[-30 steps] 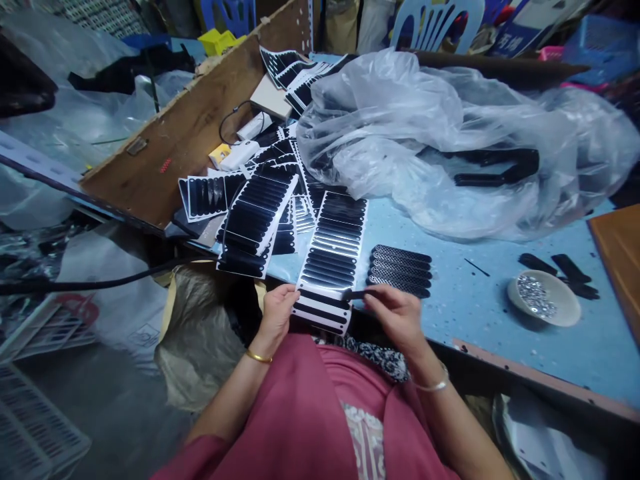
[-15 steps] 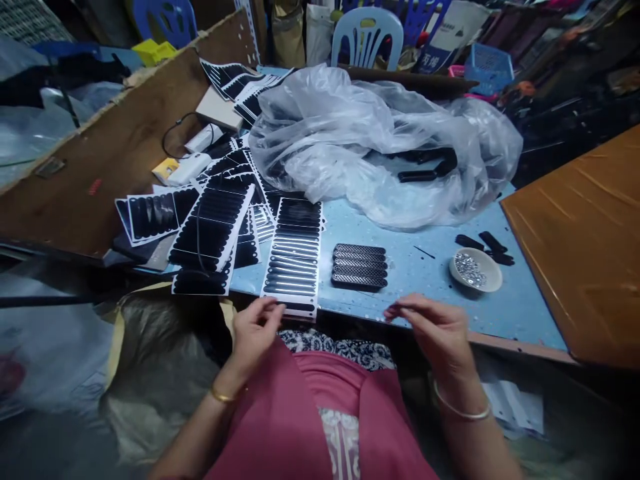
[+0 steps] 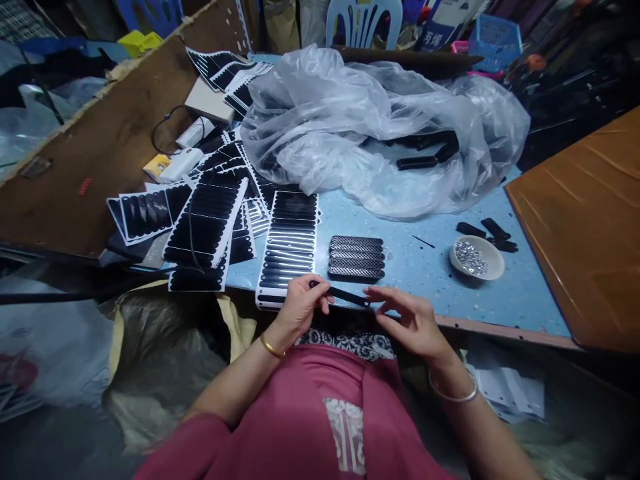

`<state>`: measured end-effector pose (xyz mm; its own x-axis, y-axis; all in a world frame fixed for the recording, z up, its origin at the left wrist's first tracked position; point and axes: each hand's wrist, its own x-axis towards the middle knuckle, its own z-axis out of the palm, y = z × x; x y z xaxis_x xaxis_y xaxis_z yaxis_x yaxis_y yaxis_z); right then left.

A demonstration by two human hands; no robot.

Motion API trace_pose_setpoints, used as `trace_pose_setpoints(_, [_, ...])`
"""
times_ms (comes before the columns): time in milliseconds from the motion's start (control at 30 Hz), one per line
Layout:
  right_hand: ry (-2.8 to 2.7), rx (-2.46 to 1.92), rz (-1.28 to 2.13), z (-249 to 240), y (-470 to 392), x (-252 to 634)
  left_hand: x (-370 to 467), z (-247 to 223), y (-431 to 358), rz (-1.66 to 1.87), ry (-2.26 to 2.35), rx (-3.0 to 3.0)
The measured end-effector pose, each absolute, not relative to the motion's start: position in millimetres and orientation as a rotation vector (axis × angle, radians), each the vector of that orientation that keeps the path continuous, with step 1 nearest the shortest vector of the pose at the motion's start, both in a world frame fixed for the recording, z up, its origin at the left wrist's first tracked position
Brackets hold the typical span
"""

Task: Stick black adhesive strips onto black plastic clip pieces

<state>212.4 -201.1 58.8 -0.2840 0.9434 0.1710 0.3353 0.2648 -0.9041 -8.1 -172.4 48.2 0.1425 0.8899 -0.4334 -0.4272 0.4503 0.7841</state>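
A thin black strip (image 3: 345,294) with rounded ends is pinched at its left end by my left hand (image 3: 302,303). My right hand (image 3: 407,319) is at the strip's other end, thumb and fingers apart; whether a fingertip touches it is hard to tell. Just beyond the strip lies a stack of black perforated pieces (image 3: 356,257) side by side. A white sheet of black strips (image 3: 287,250) reaches the table's front edge, with a bare white patch at its near end. To the right stands a white bowl (image 3: 493,261) of small shiny metal bits.
Crumpled clear plastic (image 3: 370,127) covers the back of the blue table (image 3: 425,293). More strip sheets (image 3: 205,217) pile up at left by a brown board (image 3: 90,153). Small black pieces (image 3: 495,229) lie behind the bowl. An orange-brown panel (image 3: 585,247) stands at right.
My left hand has moved right from the sheet's near end and now holds a black strip. My right hand has moved left to the strip's far end, its fingers spreading. The view has shifted slightly.
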Motion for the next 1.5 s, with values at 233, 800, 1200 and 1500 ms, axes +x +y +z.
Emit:
trace_pose_setpoints(233, [-2.055, -1.142, 0.372, 34.1, -191.4, 193.7, 13.4, 42.3, -174.8, 0.986, 1.007, 0.614])
trace_pose_setpoints(800, [-1.994, -1.308, 0.336, 16.8, -146.4, 242.1, -4.2, 4.6, -137.7, 1.006, 1.425, 1.252])
trace_pose_setpoints(1200, [-2.139, -1.219, 0.468, 27.0, -158.0, 233.5, -17.5, 4.2, -142.4, 0.962, 1.295, 1.285])
trace_pose_setpoints(1500, [-2.225, -1.148, 0.328, 25.9, -153.4, 220.9, -21.0, -6.1, -139.2, 0.821, 1.183, 1.115])
